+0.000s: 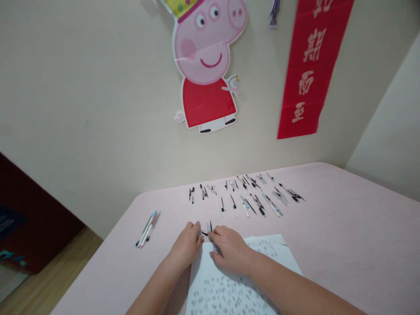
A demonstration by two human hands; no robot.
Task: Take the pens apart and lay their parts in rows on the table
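From my remote seat I saw both hands meeting at the near middle of the pink table [344, 227]. The left hand [187, 245] and the right hand [229, 249] were drawn close together, fingertips almost touching, and between them they pinched a small pen part [207, 230]. It looked like a short, slim piece, partly clear and partly black, with a thin dark tip standing up just above the fingers. It was too small for me to tell whether it was one piece or two being fitted together. Both hands were closed on it, the left from its side, the right from the other, with the right knuckles curled over the top edge of a sheet of paper [229, 288].

That paper lay under the right wrist and was covered with faint grey handwriting; it seemed to be more than one sheet, since a second corner showed at its far right.

Beyond the hands, a scattered row of pen parts [249, 194] stretched across the table toward the wall: clear barrels, black caps and thin dark refills, lying apart from one another at varied angles. Off to the left, well apart from the hands, a small bundle of whole pens [148, 229] lay side by side, pale with blue and pink touches.

On the wall hung a cartoon pig cutout [206, 65] and a red banner [311, 65].
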